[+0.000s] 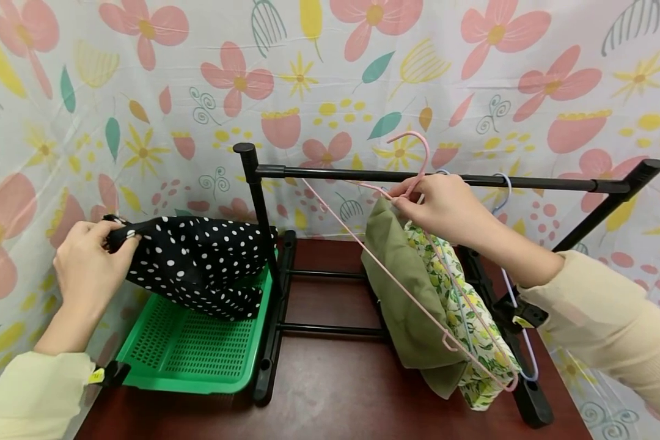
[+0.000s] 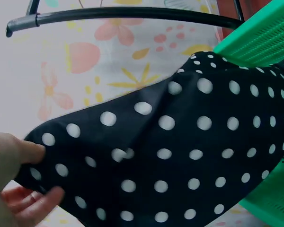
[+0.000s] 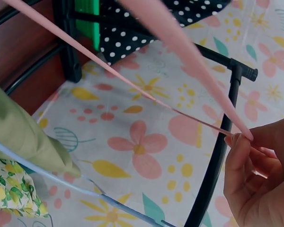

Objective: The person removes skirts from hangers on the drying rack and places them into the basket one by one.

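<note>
In the head view, my left hand [image 1: 85, 263] pinches one edge of a black cloth with white polka dots [image 1: 198, 256]. The cloth stretches rightward from the fingers, and its far end droops over a green basket [image 1: 137, 360]. Up by the rack's top bar, my right hand [image 1: 451, 205] holds a pink hanger [image 1: 426, 153] at its neck, just under the hook. That hanger is bare and tilted, its long lower bar slanting down to the right. In the right wrist view, thumb and fingertips pinch the pink hanger [image 3: 194, 66] where its arms meet.
A black garment rack [image 1: 330, 173] stands on the dark red table [image 1: 319, 379]. An olive cloth [image 1: 407, 287] and a lemon-print cloth [image 1: 475, 398] hang at its right side, near a light blue hanger [image 1: 533, 360]. A floral curtain [image 1: 330, 73] backs everything.
</note>
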Demonstrator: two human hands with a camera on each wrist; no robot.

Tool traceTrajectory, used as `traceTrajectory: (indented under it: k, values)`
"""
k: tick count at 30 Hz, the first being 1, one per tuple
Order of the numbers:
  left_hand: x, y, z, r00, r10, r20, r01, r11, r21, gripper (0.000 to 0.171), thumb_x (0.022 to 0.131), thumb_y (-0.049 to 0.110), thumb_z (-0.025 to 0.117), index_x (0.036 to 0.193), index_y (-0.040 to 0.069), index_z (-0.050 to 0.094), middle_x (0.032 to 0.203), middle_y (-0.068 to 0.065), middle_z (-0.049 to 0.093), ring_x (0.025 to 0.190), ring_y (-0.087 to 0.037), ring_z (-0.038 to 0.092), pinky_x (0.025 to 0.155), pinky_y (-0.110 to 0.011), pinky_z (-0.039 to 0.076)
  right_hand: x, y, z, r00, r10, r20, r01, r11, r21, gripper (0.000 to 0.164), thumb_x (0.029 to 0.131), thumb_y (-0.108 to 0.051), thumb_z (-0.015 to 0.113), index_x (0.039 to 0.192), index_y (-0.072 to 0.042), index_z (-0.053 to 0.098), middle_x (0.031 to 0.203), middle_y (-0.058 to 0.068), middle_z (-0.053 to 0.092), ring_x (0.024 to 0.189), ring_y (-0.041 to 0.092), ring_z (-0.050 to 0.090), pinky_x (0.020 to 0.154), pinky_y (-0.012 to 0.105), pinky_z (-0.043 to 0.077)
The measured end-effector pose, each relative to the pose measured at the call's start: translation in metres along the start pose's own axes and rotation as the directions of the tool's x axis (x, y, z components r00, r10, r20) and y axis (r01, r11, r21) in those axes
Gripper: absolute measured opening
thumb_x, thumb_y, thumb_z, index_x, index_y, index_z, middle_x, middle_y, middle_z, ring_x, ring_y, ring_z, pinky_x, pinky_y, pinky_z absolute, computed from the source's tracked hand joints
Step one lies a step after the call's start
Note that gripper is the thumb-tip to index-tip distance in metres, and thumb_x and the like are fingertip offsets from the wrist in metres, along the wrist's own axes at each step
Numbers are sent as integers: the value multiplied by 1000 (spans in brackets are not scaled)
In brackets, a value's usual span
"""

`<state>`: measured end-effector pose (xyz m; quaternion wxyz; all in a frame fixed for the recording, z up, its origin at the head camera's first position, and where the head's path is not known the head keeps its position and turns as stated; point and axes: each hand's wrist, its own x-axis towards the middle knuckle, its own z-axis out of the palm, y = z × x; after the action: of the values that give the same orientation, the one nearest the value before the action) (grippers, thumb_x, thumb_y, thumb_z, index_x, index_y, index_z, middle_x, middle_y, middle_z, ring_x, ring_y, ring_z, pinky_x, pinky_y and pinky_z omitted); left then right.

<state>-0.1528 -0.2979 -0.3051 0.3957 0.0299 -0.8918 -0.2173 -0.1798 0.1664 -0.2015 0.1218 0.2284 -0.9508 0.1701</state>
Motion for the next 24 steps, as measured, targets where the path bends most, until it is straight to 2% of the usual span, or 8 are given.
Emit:
traceTrajectory:
  k: [4,7,10,13,15,18,21,24]
  values:
    - [-10,1,-9,993,25,114,-34,996,82,22,78,11,73,97,3,68,110,-21,53,86,-44,48,61,-56,37,-3,2,-3,1000,-14,21,14,1000,0,30,92,-20,53,71,-15,73,97,-2,70,42,9,45,44,24,33]
    - [-15,-3,-10,976,119,182,-143,982,121,24,72,7,77,94,3,68,117,-22,52,96,-46,46,68,-59,38,-5,3,-6,999,-43,25,43,999,-11,27,92,-19,52,74,-15,73,98,-2,70,41,7,40,44,24,32]
    - [-20,-10,-6,926,269,265,-305,947,105,28,65,4,79,90,3,67,117,-21,56,101,-47,47,78,-61,37,-8,6,-10,997,-78,17,78,997,-19,25,93,-19,52,82,-15,74,95,-1,71,38,7,31,43,24,29]
    - [-29,-16,0,864,327,383,-376,924,61,31,65,6,77,93,3,66,112,-20,60,99,-44,52,76,-59,41,-12,8,-14,995,-95,19,95,995,-22,22,93,-21,52,90,-15,73,94,0,71,38,6,26,43,24,28]
    - [-36,-18,4,834,296,466,-350,936,34,30,69,7,75,97,4,65,109,-20,62,95,-43,55,72,-57,43,-15,10,-16,995,-96,18,96,995,-32,21,93,-22,54,89,-15,73,93,-1,71,38,6,27,43,24,29]
    - [-48,-21,12,810,220,544,-292,955,48,30,74,11,75,101,7,64,103,-20,64,82,-41,59,59,-52,46,-17,11,-17,995,-100,6,101,994,-50,19,92,-22,56,83,-17,72,93,-4,71,40,6,29,44,24,30]
    - [-57,-23,18,805,171,567,-254,965,70,28,75,14,75,101,9,65,100,-19,65,71,-37,60,46,-44,43,-21,11,-20,995,-104,-5,103,993,-54,16,91,-23,57,88,-20,73,84,-6,70,40,5,29,43,24,30]
    - [-63,-23,25,811,159,564,-251,964,88,28,75,16,75,100,9,67,98,-18,66,64,-32,60,42,-38,40,-25,12,-25,993,-115,-1,115,992,-42,15,91,-24,58,93,-23,73,77,-8,67,39,4,28,42,23,30]
